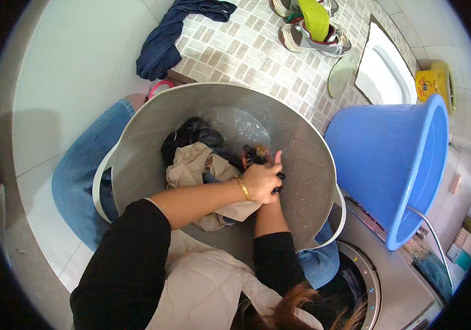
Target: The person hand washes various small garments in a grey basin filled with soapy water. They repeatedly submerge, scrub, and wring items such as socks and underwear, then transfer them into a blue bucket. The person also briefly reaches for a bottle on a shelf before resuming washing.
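A large grey tub (219, 93) with white handles holds some water and wet laundry. On its right side, my left hand (262, 181), with a gold bracelet at the wrist, is closed over a bunched dark cloth (280, 176). My right hand (273, 199) is mostly hidden beneath the left, so its grip is unclear. Just beyond the hands lies a dark patterned piece with a yellowish patch (260, 150). A beige garment (190, 163) is heaped left of them and passes under my left forearm. Black cloth (196, 134) lies behind it, in the water.
A blue bucket (371, 144) lies tipped on its side at the right, above a round-door washing machine (369, 272). Denim (83, 177) lies left of the tub and dark blue cloth (161, 45) beyond it. Shoes (316, 39) and a squat toilet (386, 70) are farther off.
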`<state>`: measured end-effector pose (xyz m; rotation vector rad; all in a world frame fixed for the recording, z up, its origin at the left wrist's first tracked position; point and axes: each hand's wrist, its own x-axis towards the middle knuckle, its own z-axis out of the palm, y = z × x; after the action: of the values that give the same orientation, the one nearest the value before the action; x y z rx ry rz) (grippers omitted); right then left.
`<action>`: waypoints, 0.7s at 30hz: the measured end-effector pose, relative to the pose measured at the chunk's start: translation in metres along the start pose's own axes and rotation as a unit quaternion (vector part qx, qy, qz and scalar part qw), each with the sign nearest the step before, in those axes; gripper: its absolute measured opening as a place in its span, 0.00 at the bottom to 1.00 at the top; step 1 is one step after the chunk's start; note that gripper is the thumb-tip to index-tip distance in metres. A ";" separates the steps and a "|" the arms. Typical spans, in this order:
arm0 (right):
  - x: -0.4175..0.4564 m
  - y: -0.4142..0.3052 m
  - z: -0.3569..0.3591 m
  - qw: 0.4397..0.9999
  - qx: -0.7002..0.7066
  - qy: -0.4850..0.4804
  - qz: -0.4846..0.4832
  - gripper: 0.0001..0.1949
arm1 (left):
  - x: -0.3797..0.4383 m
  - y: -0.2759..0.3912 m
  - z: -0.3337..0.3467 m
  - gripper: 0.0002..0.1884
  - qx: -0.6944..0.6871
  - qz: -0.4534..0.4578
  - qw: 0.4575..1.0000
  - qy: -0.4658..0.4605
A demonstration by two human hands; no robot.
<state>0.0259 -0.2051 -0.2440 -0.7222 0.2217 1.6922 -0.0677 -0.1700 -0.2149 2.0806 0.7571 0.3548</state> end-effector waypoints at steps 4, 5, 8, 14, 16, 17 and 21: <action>-0.003 0.041 -0.026 0.983 0.166 -0.056 0.051 0.23 | -0.001 0.015 0.003 0.19 -0.012 -0.148 0.989 0.014; -0.001 0.054 -0.036 0.977 0.200 -0.056 0.057 0.23 | 0.000 0.017 -0.001 0.20 -0.020 -0.211 0.977 0.009; -0.008 0.078 -0.052 0.970 0.227 -0.002 0.082 0.22 | -0.009 0.011 -0.009 0.22 -0.094 -0.305 0.946 0.061; -0.034 0.109 -0.022 0.945 -0.171 0.272 0.058 0.16 | -0.081 -0.025 -0.031 0.22 -0.094 -0.452 0.875 0.148; -0.045 0.108 0.005 0.953 -0.201 0.227 0.016 0.15 | -0.096 -0.040 -0.036 0.23 -0.088 -0.452 0.882 0.099; -0.053 0.104 0.015 0.960 -0.206 0.190 -0.003 0.15 | -0.100 -0.054 -0.035 0.25 -0.101 -0.421 0.899 0.065; -0.077 0.076 0.036 0.965 -0.213 0.152 -0.021 0.12 | -0.096 -0.049 -0.056 0.24 0.077 -0.158 0.979 -0.099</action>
<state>-0.0505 -0.2695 -0.1898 -1.3027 0.0519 1.5989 -0.1889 -0.1729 -0.2199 2.0566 1.0002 -0.0880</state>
